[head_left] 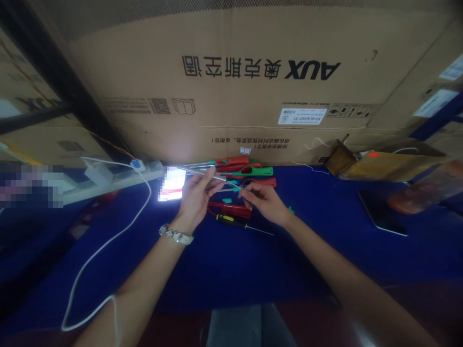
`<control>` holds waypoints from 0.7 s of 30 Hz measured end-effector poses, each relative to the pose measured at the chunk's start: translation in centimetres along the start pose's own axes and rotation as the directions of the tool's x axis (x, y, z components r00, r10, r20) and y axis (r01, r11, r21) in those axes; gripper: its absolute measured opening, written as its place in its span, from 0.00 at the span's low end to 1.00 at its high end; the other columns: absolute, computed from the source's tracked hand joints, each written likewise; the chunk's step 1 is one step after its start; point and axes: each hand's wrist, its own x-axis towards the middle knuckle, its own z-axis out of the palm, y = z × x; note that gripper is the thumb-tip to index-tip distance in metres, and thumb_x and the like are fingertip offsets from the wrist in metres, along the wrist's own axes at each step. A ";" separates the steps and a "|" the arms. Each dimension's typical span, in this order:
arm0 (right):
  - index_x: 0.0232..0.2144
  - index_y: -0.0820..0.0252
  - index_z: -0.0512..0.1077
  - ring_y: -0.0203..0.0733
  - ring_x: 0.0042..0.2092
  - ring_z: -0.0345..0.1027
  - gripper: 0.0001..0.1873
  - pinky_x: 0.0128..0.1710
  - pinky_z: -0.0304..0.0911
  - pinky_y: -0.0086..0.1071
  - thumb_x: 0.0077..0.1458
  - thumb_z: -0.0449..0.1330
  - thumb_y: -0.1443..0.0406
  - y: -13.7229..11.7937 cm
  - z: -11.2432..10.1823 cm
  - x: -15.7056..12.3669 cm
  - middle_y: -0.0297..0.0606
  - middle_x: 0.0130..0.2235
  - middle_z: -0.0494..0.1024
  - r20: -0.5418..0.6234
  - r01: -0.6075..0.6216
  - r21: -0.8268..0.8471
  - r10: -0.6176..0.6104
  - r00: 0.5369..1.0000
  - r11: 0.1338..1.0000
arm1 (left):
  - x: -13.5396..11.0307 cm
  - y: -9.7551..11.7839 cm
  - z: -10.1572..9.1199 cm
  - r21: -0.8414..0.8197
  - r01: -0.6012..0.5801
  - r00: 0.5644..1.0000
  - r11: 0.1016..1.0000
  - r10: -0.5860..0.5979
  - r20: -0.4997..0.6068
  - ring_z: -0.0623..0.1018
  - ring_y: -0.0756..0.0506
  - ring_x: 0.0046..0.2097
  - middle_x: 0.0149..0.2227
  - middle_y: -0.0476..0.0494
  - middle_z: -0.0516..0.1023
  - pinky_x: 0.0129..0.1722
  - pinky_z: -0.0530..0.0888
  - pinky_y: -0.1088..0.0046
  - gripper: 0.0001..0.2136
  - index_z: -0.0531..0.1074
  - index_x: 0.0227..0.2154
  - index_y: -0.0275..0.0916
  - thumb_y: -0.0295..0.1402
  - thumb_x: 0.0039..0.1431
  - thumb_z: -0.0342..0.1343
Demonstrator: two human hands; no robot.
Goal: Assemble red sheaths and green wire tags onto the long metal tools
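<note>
My left hand [195, 197] grips a slim silver metal tube [206, 174], which slants down to the right above the blue table. At the tube's right end, my right hand [265, 203] is closed in a pinch on a thin wire-like piece [233, 185]; its far end is hidden by the fingers. Behind the hands lie long-necked gas lighters, among them a green lighter [265, 171] and a red lighter [237, 160]. Just below the hands are a red handle part [235, 210], a small teal piece [226, 200] and a black-and-yellow screwdriver [231, 220].
A lit phone screen [172, 185] stands left of my left hand. White cable [108, 237] loops over the table from a power strip [119, 182]. To the right lie a dark phone [381, 212] and a yellow envelope [390, 161]. A large cardboard box [231, 111] walls off the back.
</note>
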 end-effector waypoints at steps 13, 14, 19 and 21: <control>0.28 0.59 0.66 0.25 0.15 0.56 0.20 0.15 0.48 0.25 0.55 0.64 0.50 -0.5 0.3 -0.1 0.31 0.24 0.77 0.002 -0.054 0.149 0.054 0.999 0.987 | -0.2 0.2 0.2 0.079 -0.018 0.996 0.997 0.010 0.091 0.81 0.50 0.31 0.32 0.47 0.83 0.36 0.80 0.74 0.13 0.76 0.30 0.36 0.40 0.49 0.70; 0.28 0.59 0.66 0.25 0.15 0.55 0.20 0.15 0.47 0.25 0.56 0.64 0.51 -0.6 0.3 -0.2 0.31 0.24 0.77 0.003 -0.054 0.149 0.054 0.999 0.987 | -0.3 0.1 0.2 0.108 -0.017 0.994 0.994 0.005 0.113 0.82 0.49 0.31 0.33 0.45 0.83 0.36 0.80 0.73 0.15 0.75 0.32 0.37 0.42 0.51 0.69; 0.27 0.59 0.65 0.25 0.16 0.55 0.20 0.15 0.47 0.25 0.56 0.64 0.50 -0.7 0.3 -0.1 0.31 0.24 0.77 0.016 -0.073 0.139 0.071 0.997 0.988 | -0.4 -0.4 0.3 0.183 -0.047 0.991 0.982 0.023 0.132 0.82 0.46 0.31 0.30 0.45 0.83 0.33 0.78 0.72 0.17 0.71 0.35 0.39 0.46 0.53 0.67; 0.27 0.59 0.65 0.26 0.16 0.58 0.20 0.15 0.48 0.25 0.55 0.64 0.50 -0.7 0.3 -0.1 0.32 0.25 0.77 0.001 -0.073 0.130 0.073 0.997 0.989 | -0.3 -0.6 0.3 0.152 -0.051 0.992 0.987 0.032 0.125 0.82 0.47 0.32 0.29 0.45 0.83 0.35 0.77 0.72 0.16 0.71 0.34 0.39 0.44 0.52 0.67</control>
